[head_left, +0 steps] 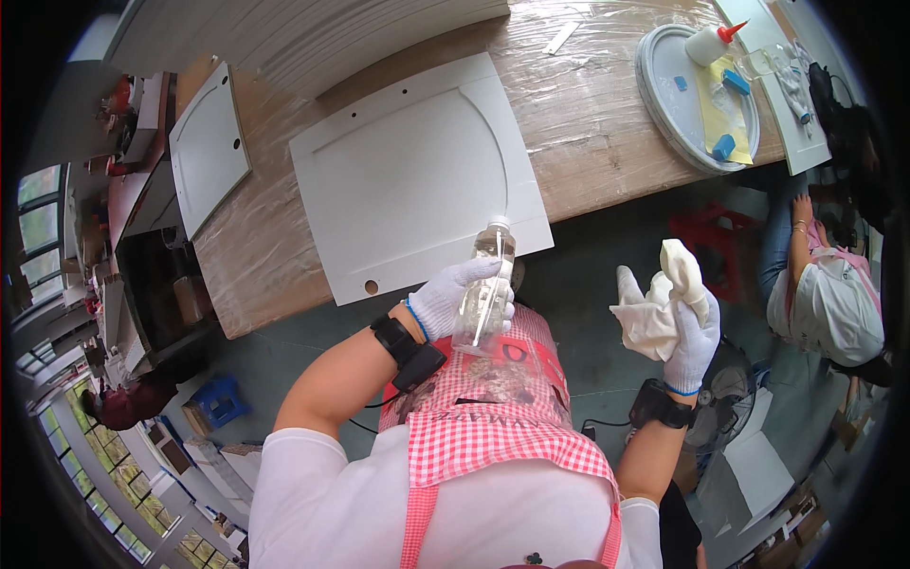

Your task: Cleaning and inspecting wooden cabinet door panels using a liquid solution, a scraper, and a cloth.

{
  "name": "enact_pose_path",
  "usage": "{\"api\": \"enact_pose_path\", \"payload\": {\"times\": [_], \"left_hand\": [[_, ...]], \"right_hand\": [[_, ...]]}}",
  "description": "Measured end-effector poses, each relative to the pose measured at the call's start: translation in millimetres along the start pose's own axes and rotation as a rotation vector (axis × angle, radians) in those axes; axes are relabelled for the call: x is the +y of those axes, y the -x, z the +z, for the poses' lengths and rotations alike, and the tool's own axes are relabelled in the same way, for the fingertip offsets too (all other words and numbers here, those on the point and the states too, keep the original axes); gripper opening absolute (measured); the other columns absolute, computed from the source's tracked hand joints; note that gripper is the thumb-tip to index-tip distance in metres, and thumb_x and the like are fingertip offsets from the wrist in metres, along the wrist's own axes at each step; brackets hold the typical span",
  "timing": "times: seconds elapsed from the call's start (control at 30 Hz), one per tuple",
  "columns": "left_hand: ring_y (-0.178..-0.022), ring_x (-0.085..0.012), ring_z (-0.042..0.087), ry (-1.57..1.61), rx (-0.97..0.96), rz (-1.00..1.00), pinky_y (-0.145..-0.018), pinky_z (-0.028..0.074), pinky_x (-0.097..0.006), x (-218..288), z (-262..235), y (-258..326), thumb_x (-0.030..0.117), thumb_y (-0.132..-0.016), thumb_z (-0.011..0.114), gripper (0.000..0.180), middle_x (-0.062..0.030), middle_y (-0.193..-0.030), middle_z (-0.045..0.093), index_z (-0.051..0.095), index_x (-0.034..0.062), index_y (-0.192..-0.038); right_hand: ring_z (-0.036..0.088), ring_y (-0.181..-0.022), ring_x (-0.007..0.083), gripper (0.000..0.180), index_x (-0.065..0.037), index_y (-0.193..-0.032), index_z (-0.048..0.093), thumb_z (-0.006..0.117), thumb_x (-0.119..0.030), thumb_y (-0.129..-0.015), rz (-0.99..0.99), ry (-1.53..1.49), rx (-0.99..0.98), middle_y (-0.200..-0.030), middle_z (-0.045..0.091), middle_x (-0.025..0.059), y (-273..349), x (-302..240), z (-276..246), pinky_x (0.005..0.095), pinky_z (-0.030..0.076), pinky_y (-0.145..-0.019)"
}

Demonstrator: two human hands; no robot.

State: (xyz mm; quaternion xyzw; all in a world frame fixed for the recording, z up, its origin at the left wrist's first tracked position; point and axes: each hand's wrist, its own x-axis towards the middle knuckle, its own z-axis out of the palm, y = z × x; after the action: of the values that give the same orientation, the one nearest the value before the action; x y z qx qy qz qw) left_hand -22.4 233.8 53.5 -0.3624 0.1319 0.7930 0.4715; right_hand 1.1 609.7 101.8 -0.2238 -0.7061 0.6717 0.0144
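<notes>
In a white knit glove, my left hand [447, 302] is wrapped round a clear plastic bottle [482, 308] with a white cap, held upright before my apron near the table's front edge. My right hand [695, 346], gloved too, grips a crumpled cream-white cloth [661, 308] off to the right, past the table edge. Just beyond the bottle lies a white panel [408, 180] with a curved groove, two small holes at its far side and a larger hole close to me. The bottle's cap overlaps the panel in view; whether they touch I cannot tell.
A stack of white panels [313, 38] rises at the back left of the film-covered table [578, 142]. Another grooved panel [210, 152] lies left. At right, a round lid [668, 119] bears a glue bottle [711, 45] and blue blocks. A fan [725, 398] and seated person [825, 294] are on the right.
</notes>
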Motion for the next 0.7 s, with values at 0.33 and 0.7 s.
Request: {"api": "enact_pose_path", "payload": {"times": [0.33,0.7], "left_hand": [[-0.097,-0.0291,0.069,-0.436,0.136,0.716,-0.091,0.055,-0.043,104.3,-49.0,91.5,0.021,-0.093,0.063,0.035,-0.0167,-0.106,0.07,0.062,-0.0046,-0.118],[-0.11,-0.0185,0.06,-0.489,0.721,1.588,-0.098,0.049,-0.035,251.3,-141.3,186.3,0.003,-0.085,0.075,0.053,-0.0084,-0.12,0.06,0.051,0.0059,-0.132]], "right_hand": [[0.062,-0.095,0.0135,0.03,0.001,-0.116,0.065,0.071,-0.019,-0.094,0.008,0.152,-0.13,-0.106,0.068,0.0059,-25.1,-46.6,82.0,0.0291,0.05,-0.087],[0.069,-0.096,0.0287,0.036,-0.015,-0.119,0.071,0.076,-0.024,-0.084,-0.422,1.076,-0.302,-0.111,0.067,0.0106,-38.2,-2.3,230.1,0.0353,0.056,-0.083]]}}
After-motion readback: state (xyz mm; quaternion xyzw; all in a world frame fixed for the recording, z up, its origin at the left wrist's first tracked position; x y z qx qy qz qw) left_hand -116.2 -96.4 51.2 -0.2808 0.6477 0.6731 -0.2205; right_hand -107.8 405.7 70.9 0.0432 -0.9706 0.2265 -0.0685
